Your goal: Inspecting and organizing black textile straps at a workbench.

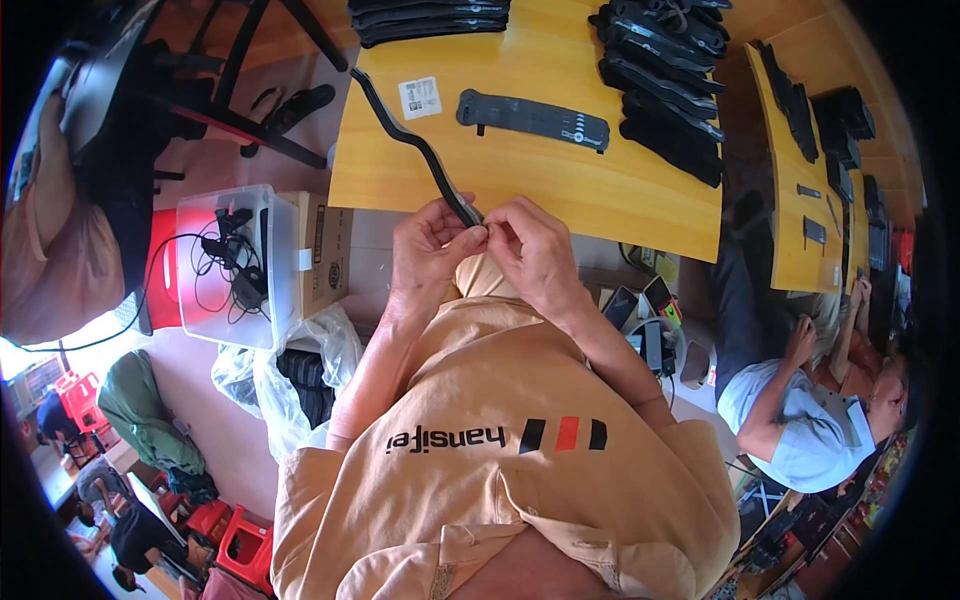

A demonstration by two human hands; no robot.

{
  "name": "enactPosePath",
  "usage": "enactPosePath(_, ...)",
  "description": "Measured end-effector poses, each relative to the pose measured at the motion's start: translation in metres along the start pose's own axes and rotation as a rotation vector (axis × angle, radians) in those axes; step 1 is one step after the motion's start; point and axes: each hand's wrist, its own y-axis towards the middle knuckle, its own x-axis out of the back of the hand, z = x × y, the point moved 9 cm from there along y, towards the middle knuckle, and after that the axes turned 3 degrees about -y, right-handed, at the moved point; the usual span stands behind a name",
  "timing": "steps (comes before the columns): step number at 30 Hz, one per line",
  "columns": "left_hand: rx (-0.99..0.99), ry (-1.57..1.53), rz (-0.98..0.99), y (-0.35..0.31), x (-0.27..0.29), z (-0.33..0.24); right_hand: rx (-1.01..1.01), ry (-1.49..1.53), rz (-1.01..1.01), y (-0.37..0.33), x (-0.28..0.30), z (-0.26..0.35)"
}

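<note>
A long, narrow black strap lies wavy over the table's left edge area and runs down to my hands. My left hand is closed around its near end, thumb on top. Beside it, my right hand is closed in a pinch at the same end of the strap; its fingertips almost meet the left thumb. Whether something small is also between them is hidden. Farther off on the table lies a flat, dark grey band with small pale marks, and left of it a white printed label sheet.
The yellow wooden table carries a stack of black bands at the back and a pile of them at right. A clear plastic bin with cables stands at left beside a cardboard box. Co-workers sit at both sides.
</note>
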Motion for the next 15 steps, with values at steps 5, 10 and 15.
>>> enactPosePath(5,-0.005,-0.043,0.0,-0.001,0.0,-0.001,0.073,-0.046,-0.037,0.001,0.002,0.006)
enactPosePath(10,0.011,-0.059,-0.001,0.0,0.0,-0.003,0.145,-0.079,-0.038,0.002,0.008,0.017)
enactPosePath(15,0.01,-0.042,-0.022,0.001,0.002,-0.005,0.234,-0.192,-0.085,-0.001,0.008,0.03)
